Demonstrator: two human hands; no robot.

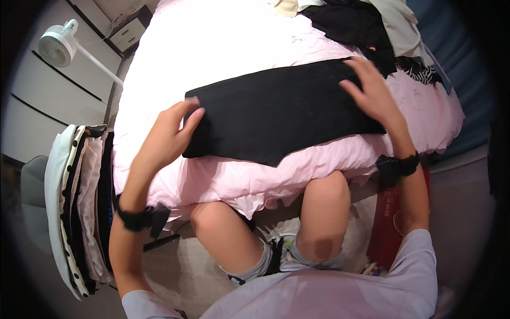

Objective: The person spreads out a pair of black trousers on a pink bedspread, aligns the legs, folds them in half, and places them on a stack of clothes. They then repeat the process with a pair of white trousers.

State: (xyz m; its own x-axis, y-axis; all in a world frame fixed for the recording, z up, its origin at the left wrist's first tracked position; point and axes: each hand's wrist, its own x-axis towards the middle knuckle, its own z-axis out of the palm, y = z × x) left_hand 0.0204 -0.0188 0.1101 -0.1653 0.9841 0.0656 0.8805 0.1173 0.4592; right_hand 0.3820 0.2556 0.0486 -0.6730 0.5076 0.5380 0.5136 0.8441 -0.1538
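A black cloth garment point(275, 111), folded into a wide flat panel, lies across the near side of the bed. Its lower edge comes to a blunt point near the middle. My left hand point(171, 127) is over the garment's left end, thumb and fingers apart near the upper corner. At the opposite end, my right hand point(370, 89) spreads its fingers over the cloth by the upper right corner. Both hands are slightly blurred, and whether the fingertips press on the fabric is unclear. Each wrist wears a black strap with a small dark device.
Pink bedding point(239, 179) covers the bed, glaring white farther back. Black and white clothes point(358, 28) are heaped at the far right. Several garments point(75, 207) hang over a chair at left, below a white fan point(57, 46). A red bag point(384, 223) stands right of my knees.
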